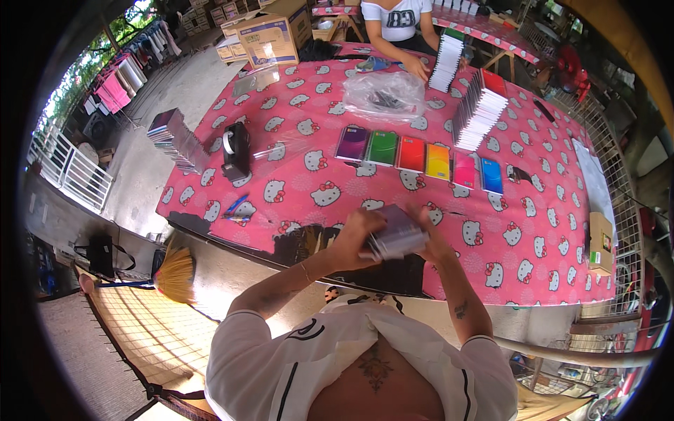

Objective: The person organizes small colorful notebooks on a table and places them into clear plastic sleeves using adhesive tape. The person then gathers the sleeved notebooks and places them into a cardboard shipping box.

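Observation:
Over the near edge of the table I hold a small stack of notebooks (399, 235) with a purple cover on top, smeared by motion. My left hand (357, 237) grips its left side, fingers closed round it. At its right side is my right hand (433, 237), closed against the stack, its fingertips blurred. Just beyond lies a row of notebooks: purple (352, 143), green (382, 148), red (411, 154), yellow (438, 161), pink (464, 170) and blue (491, 175). Behind the row's right part stands a tall notebook stack (479, 112) with a red top.
Another person's hand (415, 68) is beside a green-topped notebook stack (446, 62) across the table. A plastic bag (382, 98) lies nearby. At left are a tape dispenser (236, 151), a leaning notebook stack (177, 142) and a blue tool (237, 205). A small box (601, 244) sits far right.

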`<act>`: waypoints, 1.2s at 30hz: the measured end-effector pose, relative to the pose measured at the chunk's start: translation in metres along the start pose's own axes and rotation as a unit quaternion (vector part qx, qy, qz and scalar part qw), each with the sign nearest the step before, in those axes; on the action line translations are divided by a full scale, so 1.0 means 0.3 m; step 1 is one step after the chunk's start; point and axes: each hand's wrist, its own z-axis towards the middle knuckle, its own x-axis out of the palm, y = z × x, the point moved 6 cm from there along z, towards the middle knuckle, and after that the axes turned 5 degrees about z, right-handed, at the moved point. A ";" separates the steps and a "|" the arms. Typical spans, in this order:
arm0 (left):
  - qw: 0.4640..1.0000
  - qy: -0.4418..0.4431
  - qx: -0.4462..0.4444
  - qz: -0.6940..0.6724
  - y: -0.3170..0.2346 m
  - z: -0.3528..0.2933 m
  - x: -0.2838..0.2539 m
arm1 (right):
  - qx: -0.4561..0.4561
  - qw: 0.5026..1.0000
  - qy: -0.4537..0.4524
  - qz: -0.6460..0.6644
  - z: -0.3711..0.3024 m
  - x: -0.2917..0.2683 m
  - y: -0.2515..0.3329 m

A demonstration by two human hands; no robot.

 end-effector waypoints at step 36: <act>0.925 0.158 -0.103 0.331 0.185 -0.047 -0.150 | -0.189 0.904 0.041 -0.382 0.330 0.123 -0.336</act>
